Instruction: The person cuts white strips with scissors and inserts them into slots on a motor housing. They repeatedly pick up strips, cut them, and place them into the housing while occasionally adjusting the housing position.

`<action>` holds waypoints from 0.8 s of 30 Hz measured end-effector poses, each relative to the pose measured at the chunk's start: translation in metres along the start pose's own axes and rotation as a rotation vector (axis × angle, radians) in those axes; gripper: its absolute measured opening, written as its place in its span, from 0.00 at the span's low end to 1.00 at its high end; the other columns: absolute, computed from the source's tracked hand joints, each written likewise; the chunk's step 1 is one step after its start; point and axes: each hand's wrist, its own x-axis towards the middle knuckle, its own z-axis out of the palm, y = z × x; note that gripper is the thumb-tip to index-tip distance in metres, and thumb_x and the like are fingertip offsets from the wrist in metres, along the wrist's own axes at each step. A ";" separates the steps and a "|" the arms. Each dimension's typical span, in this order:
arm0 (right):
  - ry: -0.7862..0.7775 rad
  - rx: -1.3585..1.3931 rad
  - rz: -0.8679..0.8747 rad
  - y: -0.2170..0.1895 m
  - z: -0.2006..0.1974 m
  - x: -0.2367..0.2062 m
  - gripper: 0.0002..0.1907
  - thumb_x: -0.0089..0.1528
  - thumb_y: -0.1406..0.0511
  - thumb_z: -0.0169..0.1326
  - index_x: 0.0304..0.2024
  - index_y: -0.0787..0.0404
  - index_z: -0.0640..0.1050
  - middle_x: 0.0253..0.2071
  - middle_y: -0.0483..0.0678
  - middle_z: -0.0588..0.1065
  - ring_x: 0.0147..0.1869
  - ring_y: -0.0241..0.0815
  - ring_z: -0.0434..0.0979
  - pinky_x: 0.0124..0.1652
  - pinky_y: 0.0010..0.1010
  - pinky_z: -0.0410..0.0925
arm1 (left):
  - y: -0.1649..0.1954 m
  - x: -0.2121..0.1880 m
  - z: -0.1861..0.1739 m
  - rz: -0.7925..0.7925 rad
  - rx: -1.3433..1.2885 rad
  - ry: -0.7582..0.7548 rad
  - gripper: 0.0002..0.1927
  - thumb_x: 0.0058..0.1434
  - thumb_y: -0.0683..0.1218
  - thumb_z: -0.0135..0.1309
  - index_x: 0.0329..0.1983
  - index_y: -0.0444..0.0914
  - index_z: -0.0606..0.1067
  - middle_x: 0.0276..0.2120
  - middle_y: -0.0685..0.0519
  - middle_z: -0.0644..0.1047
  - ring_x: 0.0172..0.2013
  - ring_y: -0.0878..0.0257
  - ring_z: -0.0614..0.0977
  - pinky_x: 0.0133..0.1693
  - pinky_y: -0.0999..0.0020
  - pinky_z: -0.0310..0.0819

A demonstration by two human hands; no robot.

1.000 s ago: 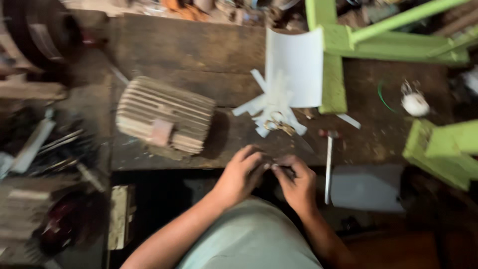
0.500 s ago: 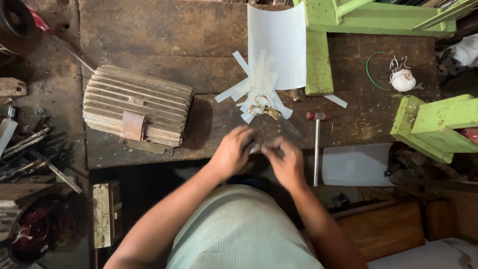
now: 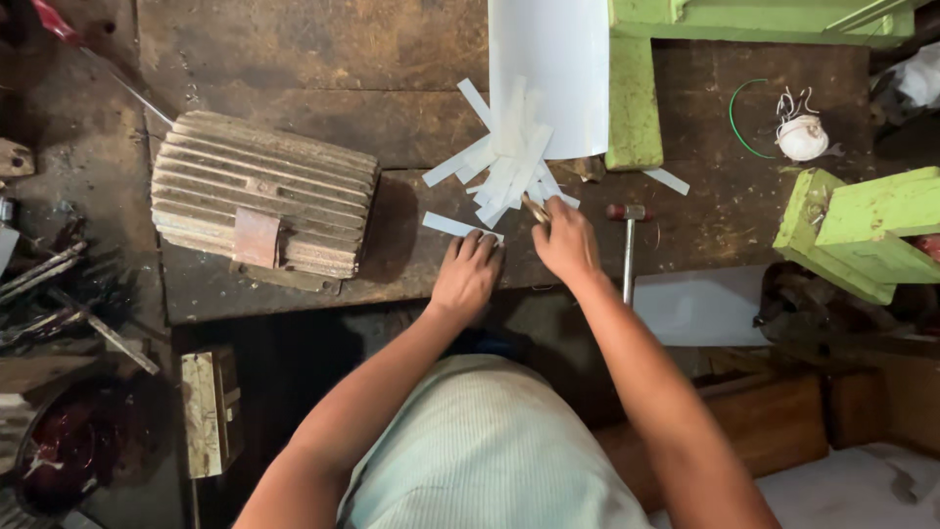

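Note:
My left hand point(image 3: 468, 275) lies flat on the dark wooden bench point(image 3: 294, 69), fingers together, just below a loose white paper strip point(image 3: 452, 225). My right hand point(image 3: 565, 240) reaches into a pile of white paper strips point(image 3: 509, 167) and grips a small yellowish tool point(image 3: 535, 208) at the pile's lower edge. A curved white sheet point(image 3: 550, 69) lies behind the pile. A small hammer point(image 3: 629, 245) lies just right of my right hand.
A ribbed metal motor housing point(image 3: 262, 204) sits at the bench's left. Green painted frames point(image 3: 862, 230) stand at the right and back. A ball of white cord point(image 3: 803, 137) with green wire lies far right. Metal scraps point(image 3: 59, 294) clutter the left floor. A white sheet point(image 3: 700, 306) lies below the hammer.
Both hands were together near the bench's front edge; now they have separated. The left rests flat on the bench and the right has reached forward to the strip pile.

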 end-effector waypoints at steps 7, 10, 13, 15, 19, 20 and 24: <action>0.011 -0.052 -0.061 -0.014 0.027 -0.033 0.10 0.59 0.67 0.58 0.43 0.62 0.76 0.38 0.58 0.78 0.45 0.63 0.79 0.43 0.51 0.72 | 0.009 -0.005 0.012 -0.083 -0.028 -0.035 0.23 0.66 0.48 0.49 0.63 0.38 0.73 0.63 0.42 0.70 0.66 0.46 0.68 0.63 0.50 0.61; 0.007 -0.087 -0.096 -0.012 0.025 -0.028 0.12 0.57 0.69 0.56 0.45 0.61 0.78 0.39 0.56 0.78 0.45 0.62 0.79 0.43 0.49 0.72 | 0.009 -0.005 0.016 -0.077 -0.020 -0.068 0.22 0.66 0.48 0.49 0.62 0.37 0.73 0.63 0.41 0.70 0.66 0.46 0.68 0.64 0.50 0.62; -0.090 0.082 -0.032 -0.002 0.017 -0.012 0.09 0.61 0.66 0.58 0.44 0.58 0.79 0.39 0.55 0.79 0.44 0.62 0.78 0.41 0.49 0.71 | 0.011 -0.007 0.018 -0.035 0.012 -0.045 0.24 0.67 0.48 0.49 0.64 0.34 0.72 0.63 0.40 0.70 0.66 0.43 0.68 0.63 0.51 0.63; -0.159 0.195 -0.045 0.003 0.014 -0.007 0.10 0.63 0.65 0.58 0.47 0.54 0.81 0.40 0.55 0.79 0.42 0.62 0.78 0.39 0.50 0.70 | 0.011 -0.010 0.017 -0.011 0.058 -0.032 0.26 0.65 0.48 0.48 0.65 0.34 0.71 0.63 0.40 0.70 0.65 0.43 0.68 0.62 0.51 0.64; -0.134 0.091 -0.126 0.003 0.021 -0.015 0.07 0.63 0.64 0.58 0.42 0.59 0.79 0.38 0.55 0.79 0.43 0.61 0.78 0.42 0.49 0.71 | 0.011 -0.014 0.013 -0.026 0.081 -0.053 0.27 0.62 0.45 0.47 0.65 0.34 0.71 0.65 0.40 0.70 0.66 0.44 0.69 0.63 0.51 0.65; -0.145 0.047 -0.160 0.003 0.023 -0.018 0.07 0.62 0.64 0.58 0.41 0.60 0.79 0.37 0.55 0.79 0.44 0.60 0.78 0.44 0.49 0.71 | 0.010 -0.013 0.013 -0.033 0.071 -0.056 0.26 0.63 0.45 0.47 0.65 0.34 0.71 0.65 0.40 0.70 0.66 0.44 0.69 0.64 0.50 0.65; 0.052 -0.107 -0.252 -0.002 0.029 -0.029 0.16 0.55 0.70 0.55 0.46 0.64 0.78 0.39 0.58 0.78 0.45 0.63 0.77 0.44 0.48 0.71 | 0.009 -0.006 0.014 -0.048 0.021 -0.047 0.23 0.62 0.45 0.48 0.60 0.35 0.73 0.62 0.40 0.71 0.65 0.43 0.70 0.62 0.49 0.65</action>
